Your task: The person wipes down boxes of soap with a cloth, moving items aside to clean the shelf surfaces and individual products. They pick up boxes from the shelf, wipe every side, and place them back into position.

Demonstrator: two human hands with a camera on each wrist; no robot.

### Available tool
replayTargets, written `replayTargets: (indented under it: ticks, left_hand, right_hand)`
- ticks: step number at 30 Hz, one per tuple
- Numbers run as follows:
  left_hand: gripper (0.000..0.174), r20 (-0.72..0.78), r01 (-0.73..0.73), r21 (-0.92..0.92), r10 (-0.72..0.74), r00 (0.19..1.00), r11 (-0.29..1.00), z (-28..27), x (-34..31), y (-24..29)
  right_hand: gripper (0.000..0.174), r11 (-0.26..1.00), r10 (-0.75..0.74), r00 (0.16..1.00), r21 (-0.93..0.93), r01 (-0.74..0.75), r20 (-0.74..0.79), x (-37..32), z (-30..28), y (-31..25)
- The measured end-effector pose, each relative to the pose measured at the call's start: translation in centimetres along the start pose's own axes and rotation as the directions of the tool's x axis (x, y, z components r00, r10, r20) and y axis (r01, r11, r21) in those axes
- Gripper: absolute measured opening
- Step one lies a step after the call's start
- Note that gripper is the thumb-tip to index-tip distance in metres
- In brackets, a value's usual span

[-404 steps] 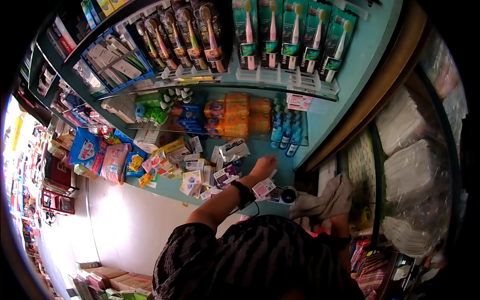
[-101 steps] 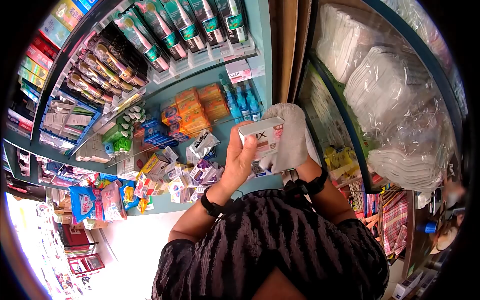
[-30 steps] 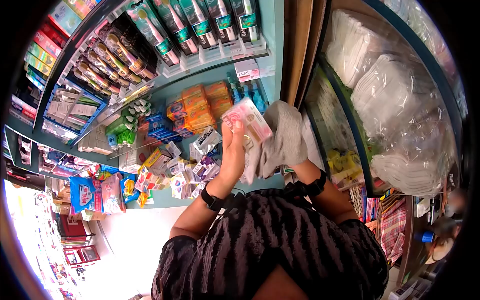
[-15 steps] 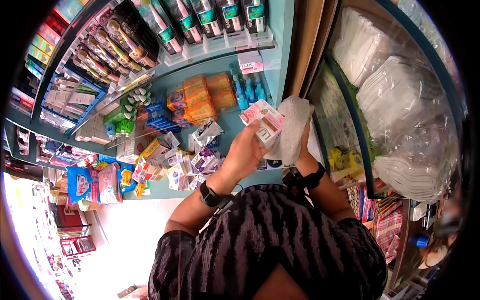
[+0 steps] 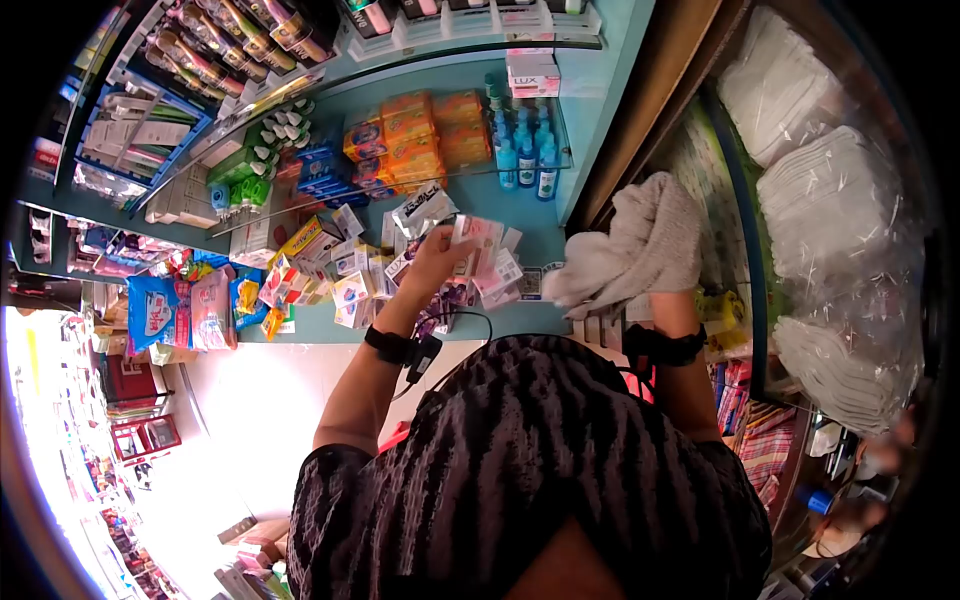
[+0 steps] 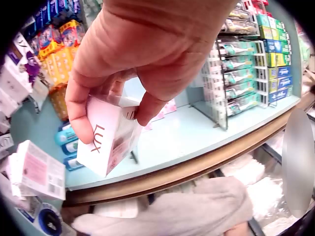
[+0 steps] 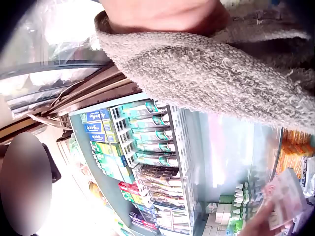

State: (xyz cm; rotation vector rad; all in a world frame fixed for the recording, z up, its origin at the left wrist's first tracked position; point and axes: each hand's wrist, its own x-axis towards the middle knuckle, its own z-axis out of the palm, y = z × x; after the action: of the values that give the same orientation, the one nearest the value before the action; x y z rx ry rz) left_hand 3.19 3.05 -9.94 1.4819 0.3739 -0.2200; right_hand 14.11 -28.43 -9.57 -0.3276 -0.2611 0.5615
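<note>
Overall, the tabletop (image 5: 312, 327) is found strewn with loose cartons (image 5: 503, 278). A grey cloth (image 5: 640, 245) is draped about the right hand (image 7: 167, 17), whose fingers are hidden, so their state cannot be told. The LUX box (image 6: 98, 142) is held tilted above the tabletop, pinched between the thumb and fingers of the left hand (image 5: 435, 262). The step in hand is judged to be the handling of this box; for any setting down, a steady grip and a gap among the cartons would be required
</note>
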Motion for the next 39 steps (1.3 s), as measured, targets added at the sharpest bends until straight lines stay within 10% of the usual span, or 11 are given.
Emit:
replayTargets:
  ticks: [1,2,3,6,15,18,20,23,26,28,39]
  left_hand:
    - [0.032,-0.005,0.030,0.059,-0.030,1.000,0.998,-0.9,1.1,-2.9]
    - [0.034,-0.011,0.060,0.119,-0.059,0.998,0.991,-1.8,2.2,-5.4]
    - [0.036,-0.016,0.089,0.177,-0.087,0.996,0.980,-1.8,2.3,-5.8]
    - [0.033,0.014,0.133,0.078,-0.134,0.991,0.988,-1.3,2.7,-7.7]
    - [0.030,0.087,-0.125,0.568,0.092,0.992,0.813,-0.5,4.5,-10.9]
    - [0.025,0.206,-0.340,0.810,0.311,0.928,0.477,-0.6,5.0,-11.5]
    - [0.025,0.390,-0.479,0.877,0.537,0.748,0.030,-1.1,5.4,-12.9]
    - [0.035,0.371,-0.428,0.903,0.452,0.811,0.026,-1.6,6.3,-14.5]
    - [0.044,-0.094,0.007,0.676,0.076,0.993,0.737,-0.2,5.1,-12.3]
    - [0.051,-0.048,0.115,0.434,-0.105,0.993,0.894,-0.8,5.2,-12.9]
    - [0.045,0.151,0.351,0.045,-0.354,0.923,0.935,-0.6,4.2,-9.3]
  right_hand:
    - [0.013,0.827,-0.175,0.983,-0.550,0.113,-0.062,-0.7,-0.4,-0.3]
    - [0.014,0.264,-0.315,0.949,-0.962,0.074,-0.014,-1.4,-1.0,-0.5]
    - [0.014,-0.197,-0.383,0.923,-0.979,-0.047,0.033,-1.9,-1.5,-0.9]
    - [0.014,-0.602,-0.304,0.950,-0.788,-0.133,0.073,-3.6,-2.7,-1.1]
    - [0.016,-0.774,-0.230,0.970,-0.619,-0.135,0.077,-6.5,-3.8,-0.9]
    - [0.017,-0.779,-0.219,0.973,-0.614,-0.125,0.079,-6.6,-4.0,-1.0]
    - [0.018,-0.772,-0.217,0.973,-0.624,-0.120,0.081,-6.6,-4.1,-1.0]
    - [0.019,-0.741,-0.205,0.975,-0.664,-0.099,0.083,-6.4,-4.2,-0.8]
    - [0.020,-0.754,-0.187,0.978,-0.651,-0.086,0.088,-6.3,-4.3,-0.6]
    - [0.021,-0.791,-0.179,0.979,-0.606,-0.084,0.098,-6.1,-4.4,-0.4]
    - [0.026,-0.836,-0.157,0.980,-0.545,-0.066,0.121,-6.2,-4.5,-0.5]
